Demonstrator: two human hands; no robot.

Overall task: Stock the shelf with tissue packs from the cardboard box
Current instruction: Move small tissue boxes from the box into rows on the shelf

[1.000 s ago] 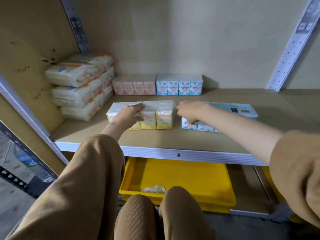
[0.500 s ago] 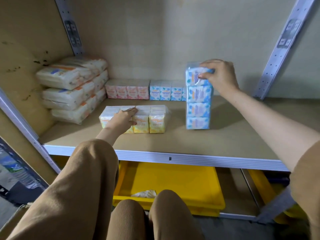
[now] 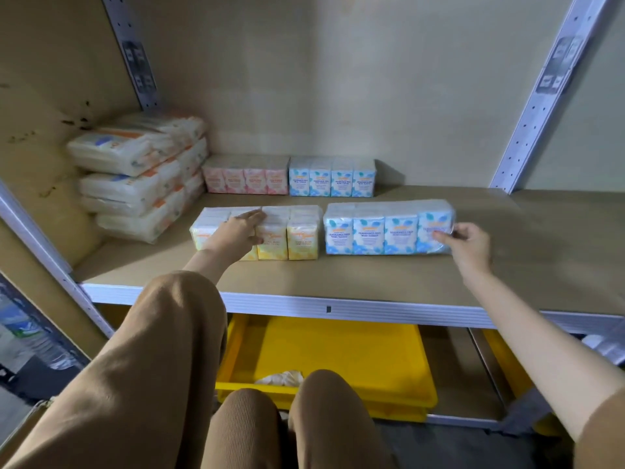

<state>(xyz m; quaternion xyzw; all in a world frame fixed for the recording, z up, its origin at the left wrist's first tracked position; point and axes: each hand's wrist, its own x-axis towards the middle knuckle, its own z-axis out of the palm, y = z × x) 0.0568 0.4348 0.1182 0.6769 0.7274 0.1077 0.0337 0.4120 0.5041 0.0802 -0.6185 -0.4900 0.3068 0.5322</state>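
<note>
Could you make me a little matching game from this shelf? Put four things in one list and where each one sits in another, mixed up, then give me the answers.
Things:
1. yellow pack
2. pink pack
3. white bundles
4. yellow tray

Places:
A. stacked at the shelf's left end
B. under the shelf
C. front row, under the left hand
D. back row, left of a blue pack

Pairs: 1-C, 2-D, 3-A, 4-B

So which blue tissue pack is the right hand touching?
The front blue pack, beside the yellow pack; the right hand holds its right end. The other blue pack stands at the back wall.
</note>
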